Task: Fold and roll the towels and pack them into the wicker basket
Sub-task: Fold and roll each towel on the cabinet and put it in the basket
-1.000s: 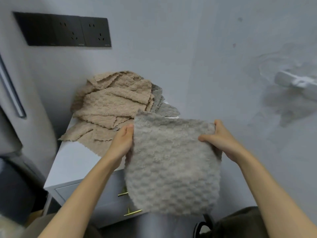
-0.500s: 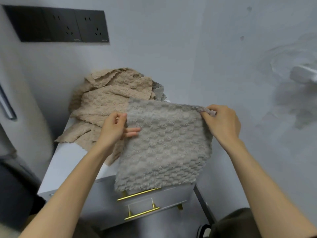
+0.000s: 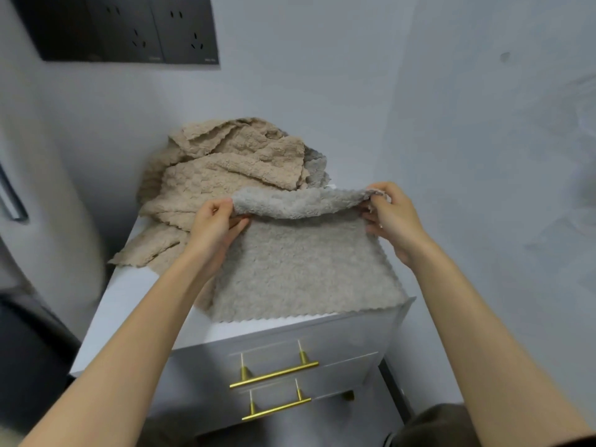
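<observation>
I hold the grey towel (image 3: 303, 262) by its two far corners. My left hand (image 3: 213, 227) pinches one corner, thumb on top and fingers curled under the cloth. My right hand (image 3: 393, 221) grips the other corner, bunched between thumb and fingers. Between my hands the far edge is lifted and curls over towards me in a soft roll, while the rest of the towel lies flat on the white desk (image 3: 129, 301) below my hands, its scalloped near edge just at the desk's front lip. Beyond my left hand, further from me, lies a loose heap of beige towels (image 3: 225, 175), crumpled and overlapping, touching the wall (image 3: 322, 91) behind. One flap spreads out flat on the desk to the outside of my left wrist. A bit of another grey cloth (image 3: 317, 169) shows at the heap's edge, beyond the span between my hands. Under my forearms the desk front carries two gold bar handles (image 3: 274, 375), one above the other. High on the wall, above and beyond my left hand, sits a black socket panel (image 3: 129, 27).
</observation>
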`<state>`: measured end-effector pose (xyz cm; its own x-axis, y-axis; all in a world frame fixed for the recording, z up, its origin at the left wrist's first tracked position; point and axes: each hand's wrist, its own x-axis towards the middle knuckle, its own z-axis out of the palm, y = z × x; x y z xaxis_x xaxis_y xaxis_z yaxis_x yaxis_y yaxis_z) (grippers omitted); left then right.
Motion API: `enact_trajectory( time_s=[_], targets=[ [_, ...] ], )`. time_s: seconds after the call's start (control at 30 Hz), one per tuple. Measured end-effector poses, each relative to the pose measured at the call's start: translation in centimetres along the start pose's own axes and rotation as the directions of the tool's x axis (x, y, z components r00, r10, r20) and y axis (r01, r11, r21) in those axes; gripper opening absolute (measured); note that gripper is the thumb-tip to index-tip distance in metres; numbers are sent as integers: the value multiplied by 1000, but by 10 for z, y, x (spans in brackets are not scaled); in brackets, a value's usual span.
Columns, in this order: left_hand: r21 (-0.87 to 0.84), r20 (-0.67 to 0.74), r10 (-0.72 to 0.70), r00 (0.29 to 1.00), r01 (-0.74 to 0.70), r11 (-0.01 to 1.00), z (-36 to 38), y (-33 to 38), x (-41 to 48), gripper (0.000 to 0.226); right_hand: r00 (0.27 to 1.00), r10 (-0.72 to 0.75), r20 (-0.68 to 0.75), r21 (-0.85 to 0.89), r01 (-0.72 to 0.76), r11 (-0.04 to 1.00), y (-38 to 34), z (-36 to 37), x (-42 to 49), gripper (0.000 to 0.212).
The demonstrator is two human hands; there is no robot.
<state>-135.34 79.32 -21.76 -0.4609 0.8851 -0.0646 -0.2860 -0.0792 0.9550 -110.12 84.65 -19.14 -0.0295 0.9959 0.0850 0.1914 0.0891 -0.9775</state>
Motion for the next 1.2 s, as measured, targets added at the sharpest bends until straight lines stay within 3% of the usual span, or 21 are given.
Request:
enact_trajectory(
  time_s=[0.1, 0.2, 0.27, 0.33, 0.37, 0.43, 0.5, 0.57, 0.67, 0.73, 0.97, 1.2],
  targets=[
    [-49, 21, -49, 999, 50, 998, -5, 4, -1, 9, 999, -24, 21, -7, 24, 1000, 3, 5, 3, 28],
    [-25, 90, -108, 990, 111, 994, -11, 10, -10, 21, 999, -19, 32, -40, 20, 999, 5, 2, 0, 27],
    [82, 89, -119, 989, 112, 990, -14, 13, -16, 28, 999, -22, 28, -102, 25, 994, 9, -5, -5, 33],
    [298, 74, -78, 994, 53, 953, -20, 13, -21, 39, 999, -11, 44, -192, 20, 981, 14, -13, -12, 35],
    [441, 94, -22, 995, -22, 897, -23, 12, -23, 44, 998, -3, 62, -237, 18, 971, 17, -17, -16, 35],
    [688, 216, 97, 972, -221, 691, -29, 6, -29, 47, 994, -14, 108, -314, 47, 948, 19, -24, -27, 33],
    [801, 313, 157, 937, -349, 486, -32, 0, -35, 36, 985, -55, 165, -383, 115, 916, 20, -29, -38, 32],
    [822, 340, 208, 917, -397, 409, -32, -3, -41, 20, 970, -113, 214, -504, 208, 838, 23, -34, -51, 31],
    [814, 325, 267, 907, -412, 409, -34, -1, -47, 7, 953, -156, 261, -664, 295, 688, 31, -44, -62, 29],
    [791, 347, 268, 898, -434, 431, -38, 1, -51, 12, 952, -144, 269, -711, 297, 637, 34, -49, -64, 29],
    [812, 434, 223, 873, -486, 324, -54, 7, -70, 27, 916, -276, 292, -695, 402, 596, 36, -60, -74, 26],
    [815, 419, 213, 883, -469, 340, -67, 8, -71, 35, 883, -256, 393, -736, 469, 488, 39, -67, -80, 30]
  ],
)
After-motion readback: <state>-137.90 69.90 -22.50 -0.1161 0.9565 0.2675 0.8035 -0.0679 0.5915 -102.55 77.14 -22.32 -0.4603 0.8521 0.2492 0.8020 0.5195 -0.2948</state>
